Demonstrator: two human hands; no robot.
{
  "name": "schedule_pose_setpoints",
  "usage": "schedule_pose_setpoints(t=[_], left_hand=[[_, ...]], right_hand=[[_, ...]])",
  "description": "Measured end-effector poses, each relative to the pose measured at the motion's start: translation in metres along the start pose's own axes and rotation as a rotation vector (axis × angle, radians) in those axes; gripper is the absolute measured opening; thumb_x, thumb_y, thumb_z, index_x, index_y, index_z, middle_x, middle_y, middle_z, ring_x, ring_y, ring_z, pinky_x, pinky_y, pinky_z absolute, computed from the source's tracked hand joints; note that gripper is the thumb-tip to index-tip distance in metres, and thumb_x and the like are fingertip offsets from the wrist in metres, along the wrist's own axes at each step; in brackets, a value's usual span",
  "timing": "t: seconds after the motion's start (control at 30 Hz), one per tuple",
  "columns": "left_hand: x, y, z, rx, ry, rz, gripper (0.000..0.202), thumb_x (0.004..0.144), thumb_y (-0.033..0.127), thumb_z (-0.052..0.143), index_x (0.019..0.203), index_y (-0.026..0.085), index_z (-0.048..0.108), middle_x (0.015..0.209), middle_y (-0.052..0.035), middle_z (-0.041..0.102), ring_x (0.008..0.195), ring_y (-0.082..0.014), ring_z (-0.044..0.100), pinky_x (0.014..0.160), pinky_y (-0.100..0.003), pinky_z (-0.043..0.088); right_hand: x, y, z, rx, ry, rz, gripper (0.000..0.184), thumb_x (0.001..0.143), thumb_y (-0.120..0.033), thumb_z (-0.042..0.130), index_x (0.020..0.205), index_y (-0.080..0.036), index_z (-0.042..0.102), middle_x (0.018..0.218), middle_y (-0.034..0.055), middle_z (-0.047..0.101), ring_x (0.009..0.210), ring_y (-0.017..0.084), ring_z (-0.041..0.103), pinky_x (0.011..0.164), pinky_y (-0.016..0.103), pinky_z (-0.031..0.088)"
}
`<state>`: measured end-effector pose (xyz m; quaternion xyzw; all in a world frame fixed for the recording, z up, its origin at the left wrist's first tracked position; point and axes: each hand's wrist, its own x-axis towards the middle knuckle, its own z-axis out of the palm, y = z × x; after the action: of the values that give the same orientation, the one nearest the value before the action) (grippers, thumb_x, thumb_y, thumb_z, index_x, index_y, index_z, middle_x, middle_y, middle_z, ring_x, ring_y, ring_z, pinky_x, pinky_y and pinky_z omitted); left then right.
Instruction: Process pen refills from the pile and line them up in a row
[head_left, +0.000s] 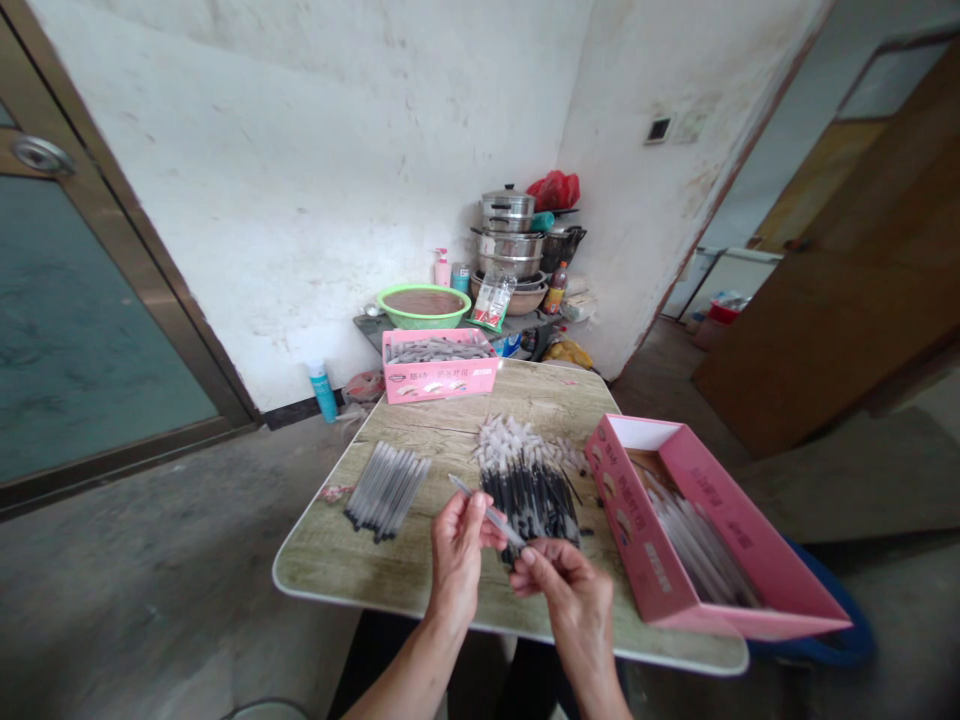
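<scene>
My left hand (457,545) pinches a clear pen barrel (480,508) that slants up to the left over the table. My right hand (566,580) is closed just below it, its fingertips at the barrel's lower end and over a pile of black refills with clear caps (529,475). A neat row of assembled pens (386,488) lies to the left of my hands on the small wood-patterned table (360,565).
A pink box with clear barrels (705,540) hangs over the table's right edge. A second pink box full of pens (439,362) stands at the far edge. Behind are a green basin (422,305), stacked steel pots (510,240), a door at the left and a wooden door at the right.
</scene>
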<state>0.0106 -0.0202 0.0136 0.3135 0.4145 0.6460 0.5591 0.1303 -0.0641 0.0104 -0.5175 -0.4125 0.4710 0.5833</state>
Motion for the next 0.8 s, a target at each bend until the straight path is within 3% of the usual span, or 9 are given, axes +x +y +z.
schedule_pose_setpoints(t=[0.3,0.47,0.6,0.7,0.8], left_hand=[[-0.001,-0.0011,0.0014,-0.016,0.016,0.0,0.035,0.077,0.048,0.063,0.084,0.013,0.061,0.069,-0.0067,0.069,0.054,-0.0155,0.063,0.052,-0.025,0.051],[0.0006,-0.0023,0.0013,-0.025,0.041,0.017,0.036,0.076,0.049,0.063,0.084,0.014,0.063,0.07,-0.0064,0.07,0.054,-0.0154,0.064,0.052,-0.025,0.051],[0.0003,-0.004,0.0022,-0.019,0.012,0.007,0.034,0.079,0.047,0.062,0.084,0.014,0.061,0.07,-0.0056,0.069,0.054,-0.0147,0.063,0.052,-0.025,0.052],[0.0007,-0.0049,0.002,-0.011,0.001,0.01,0.033,0.08,0.046,0.06,0.085,0.014,0.06,0.069,-0.0057,0.068,0.054,-0.0148,0.063,0.052,-0.025,0.052],[0.0016,-0.0053,0.0015,-0.006,0.013,0.015,0.033,0.081,0.046,0.059,0.086,0.013,0.06,0.069,-0.0063,0.068,0.054,-0.0145,0.062,0.051,-0.024,0.052]], right_hand=[[-0.0004,0.0043,0.0013,-0.076,-0.036,-0.034,0.042,0.086,-0.051,0.052,0.068,-0.015,0.064,0.056,0.005,0.065,0.048,0.018,0.063,0.046,0.026,0.052],[0.001,0.0097,-0.0027,-0.061,-0.022,-0.063,0.031,0.077,-0.044,0.067,0.088,-0.016,0.061,0.065,0.0032,0.067,0.057,0.02,0.065,0.052,0.028,0.054],[0.0023,0.0083,-0.0023,-0.13,-0.039,-0.082,0.03,0.08,-0.046,0.062,0.077,-0.017,0.059,0.061,0.0031,0.066,0.053,0.019,0.064,0.051,0.027,0.052],[0.0017,0.0042,-0.001,-0.196,-0.062,-0.073,0.039,0.087,-0.049,0.051,0.067,-0.016,0.058,0.055,0.0033,0.063,0.046,0.016,0.059,0.046,0.025,0.047],[0.0011,0.003,-0.0014,-0.197,-0.054,-0.064,0.038,0.088,-0.048,0.049,0.07,-0.016,0.058,0.054,0.0027,0.062,0.045,0.015,0.058,0.044,0.024,0.045]])
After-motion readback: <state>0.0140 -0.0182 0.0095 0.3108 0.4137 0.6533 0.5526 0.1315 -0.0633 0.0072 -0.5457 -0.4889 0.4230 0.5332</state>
